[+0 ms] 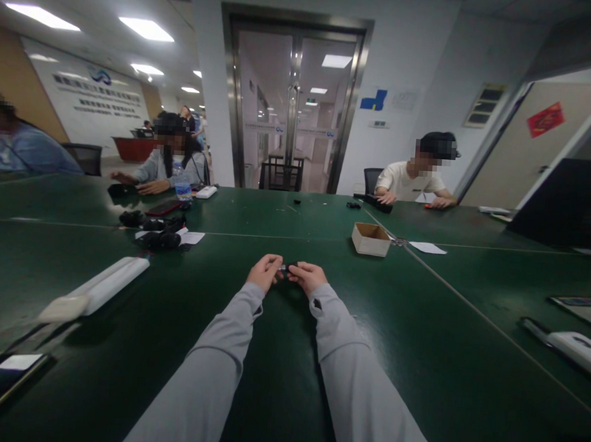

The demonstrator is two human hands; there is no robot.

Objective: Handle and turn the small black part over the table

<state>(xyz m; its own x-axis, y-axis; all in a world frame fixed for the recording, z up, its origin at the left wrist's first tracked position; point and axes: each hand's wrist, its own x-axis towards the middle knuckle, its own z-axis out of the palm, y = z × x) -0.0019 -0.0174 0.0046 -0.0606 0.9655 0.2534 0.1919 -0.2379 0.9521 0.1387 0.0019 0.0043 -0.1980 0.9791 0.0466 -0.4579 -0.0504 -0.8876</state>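
Observation:
Both of my hands meet over the dark green table, sleeves reaching forward. Between their fingertips is a small black piece with a silvery end, too small to name. My left hand pinches it at the silvery left end. The black right end is in the closed fingers of my right hand, which cover part of it. The piece appears to be held slightly above the tabletop.
An open cardboard box stands ahead to the right, near white paper. Leftward lie a white power strip, a phone and black gear. Several people sit around the table; a water bottle stands near one.

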